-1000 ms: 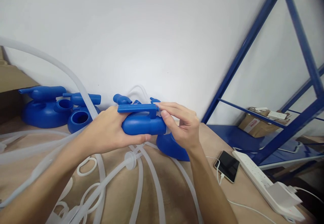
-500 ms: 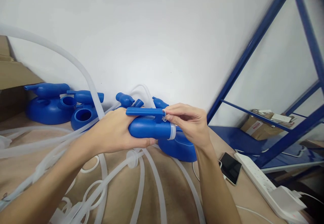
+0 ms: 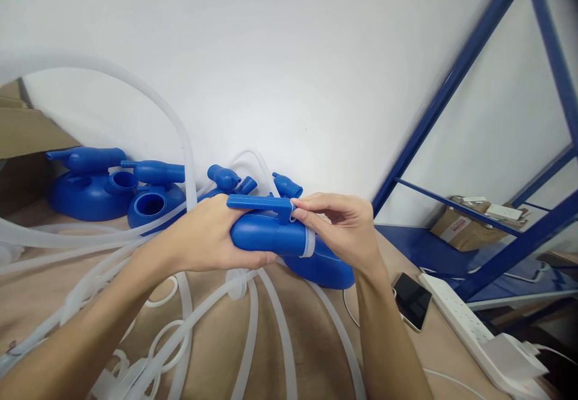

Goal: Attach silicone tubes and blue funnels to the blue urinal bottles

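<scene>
My left hand (image 3: 212, 240) is wrapped round a blue plastic tubular part (image 3: 266, 235), its thumb along the near side. A flat handle-like bar (image 3: 257, 202) runs along the top of this part. On the part's right end sits a translucent white ring (image 3: 309, 241). My right hand (image 3: 341, 225) is closed, thumb and index finger pinching a small clear piece (image 3: 292, 210) at the right end of the bar. The fingertips hide most of that piece. Just behind and below rests a rounded blue plastic container (image 3: 325, 270).
Several blue containers (image 3: 90, 198) and blue spouted parts (image 3: 160, 171) stand along the wall. White hoses (image 3: 280, 328) spread over the brown table. A cardboard box (image 3: 31, 126) is at left. To the right are a phone (image 3: 413, 300), a power strip (image 3: 456, 309) and a blue metal frame (image 3: 445, 99).
Both hands stay on the blue part, which has tilted slightly, its right end lower. The large hose at the left has swung and now curves in a wider loop.
</scene>
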`<move>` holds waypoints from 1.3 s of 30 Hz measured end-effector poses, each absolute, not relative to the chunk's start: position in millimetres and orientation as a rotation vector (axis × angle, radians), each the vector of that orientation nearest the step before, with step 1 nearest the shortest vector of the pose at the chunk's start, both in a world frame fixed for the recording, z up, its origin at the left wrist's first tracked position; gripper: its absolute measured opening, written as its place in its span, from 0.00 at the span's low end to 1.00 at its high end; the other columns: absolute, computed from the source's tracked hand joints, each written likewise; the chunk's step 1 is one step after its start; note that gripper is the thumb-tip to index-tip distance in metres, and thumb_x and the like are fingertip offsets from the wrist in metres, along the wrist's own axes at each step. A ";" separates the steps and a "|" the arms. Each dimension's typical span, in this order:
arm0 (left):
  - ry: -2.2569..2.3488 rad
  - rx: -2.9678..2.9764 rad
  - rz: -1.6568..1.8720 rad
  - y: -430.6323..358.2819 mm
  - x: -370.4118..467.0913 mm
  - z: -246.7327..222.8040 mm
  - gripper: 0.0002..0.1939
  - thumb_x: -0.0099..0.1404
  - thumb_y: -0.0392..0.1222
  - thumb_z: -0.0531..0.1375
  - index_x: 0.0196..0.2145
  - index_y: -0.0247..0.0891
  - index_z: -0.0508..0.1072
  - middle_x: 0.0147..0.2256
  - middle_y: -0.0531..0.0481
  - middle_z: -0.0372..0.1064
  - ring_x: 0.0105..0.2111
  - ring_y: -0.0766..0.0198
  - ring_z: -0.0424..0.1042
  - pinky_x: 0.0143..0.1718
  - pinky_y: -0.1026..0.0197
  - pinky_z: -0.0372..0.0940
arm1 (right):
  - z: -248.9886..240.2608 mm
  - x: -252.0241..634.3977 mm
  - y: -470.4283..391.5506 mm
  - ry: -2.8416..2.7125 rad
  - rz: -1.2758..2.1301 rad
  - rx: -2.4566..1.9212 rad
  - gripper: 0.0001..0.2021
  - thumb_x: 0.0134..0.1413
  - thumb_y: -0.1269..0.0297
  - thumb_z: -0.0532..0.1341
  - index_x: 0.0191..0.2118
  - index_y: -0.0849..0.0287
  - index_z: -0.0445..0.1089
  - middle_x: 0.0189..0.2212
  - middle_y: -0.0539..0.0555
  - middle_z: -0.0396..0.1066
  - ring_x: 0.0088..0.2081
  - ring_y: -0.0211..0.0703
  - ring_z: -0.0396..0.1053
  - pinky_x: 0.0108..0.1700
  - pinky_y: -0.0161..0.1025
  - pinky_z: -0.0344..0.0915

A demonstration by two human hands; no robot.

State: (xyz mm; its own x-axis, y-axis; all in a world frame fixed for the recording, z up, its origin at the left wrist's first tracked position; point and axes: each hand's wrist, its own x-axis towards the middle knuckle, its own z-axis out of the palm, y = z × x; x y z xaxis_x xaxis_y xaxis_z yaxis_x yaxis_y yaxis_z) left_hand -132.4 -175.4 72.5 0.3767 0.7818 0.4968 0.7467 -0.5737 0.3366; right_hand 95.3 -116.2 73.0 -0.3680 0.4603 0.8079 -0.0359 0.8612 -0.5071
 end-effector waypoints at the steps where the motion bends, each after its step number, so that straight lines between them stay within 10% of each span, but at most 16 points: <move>1: 1.429 2.567 0.985 -175.5 -132.3 72.6 0.33 0.57 0.61 0.68 0.60 0.56 0.74 0.47 0.53 0.78 0.41 0.53 0.79 0.39 0.57 0.72 | 72.7 94.1 -116.9 -1.867 0.555 -0.344 0.09 0.52 0.71 0.72 0.36 0.48 0.84 0.36 0.49 0.84 0.37 0.45 0.82 0.41 0.40 0.81; 25: 1.485 2.484 1.005 -167.8 -129.9 71.1 0.34 0.59 0.65 0.67 0.60 0.54 0.72 0.44 0.53 0.78 0.39 0.54 0.78 0.37 0.58 0.72 | 77.5 86.2 -118.8 -1.889 0.734 -0.526 0.05 0.60 0.61 0.67 0.39 0.56 0.78 0.38 0.51 0.80 0.42 0.44 0.78 0.48 0.41 0.75; 29: 1.576 2.481 1.092 -167.8 -131.8 72.9 0.35 0.59 0.66 0.66 0.61 0.53 0.72 0.46 0.52 0.78 0.42 0.51 0.78 0.41 0.54 0.72 | 74.6 94.5 -109.7 -2.085 0.648 -0.493 0.16 0.65 0.56 0.63 0.56 0.51 0.72 0.55 0.55 0.74 0.58 0.48 0.71 0.61 0.45 0.68; 33: 1.477 2.379 1.143 -170.3 -135.1 75.6 0.45 0.51 0.68 0.71 0.62 0.47 0.68 0.54 0.46 0.74 0.49 0.47 0.77 0.42 0.53 0.74 | 72.0 101.9 -96.6 -2.243 0.713 -0.423 0.44 0.46 0.50 0.76 0.68 0.45 0.60 0.69 0.55 0.60 0.67 0.58 0.62 0.65 0.51 0.64; 39: 1.637 2.463 1.310 -164.8 -132.4 66.9 0.37 0.60 0.68 0.65 0.57 0.39 0.70 0.48 0.41 0.77 0.43 0.47 0.78 0.40 0.51 0.73 | 82.2 109.2 -105.5 -1.852 0.585 -0.524 0.39 0.47 0.46 0.75 0.63 0.49 0.67 0.64 0.55 0.66 0.62 0.60 0.67 0.57 0.48 0.74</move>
State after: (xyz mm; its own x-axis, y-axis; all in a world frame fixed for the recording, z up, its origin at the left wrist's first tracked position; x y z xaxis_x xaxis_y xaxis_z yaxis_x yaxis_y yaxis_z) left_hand -132.4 -164.8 66.9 0.1617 0.7312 0.6627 0.8066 -0.4849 0.3382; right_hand 109.2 -105.5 82.2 -0.3299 0.6048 0.7248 0.0789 0.7828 -0.6173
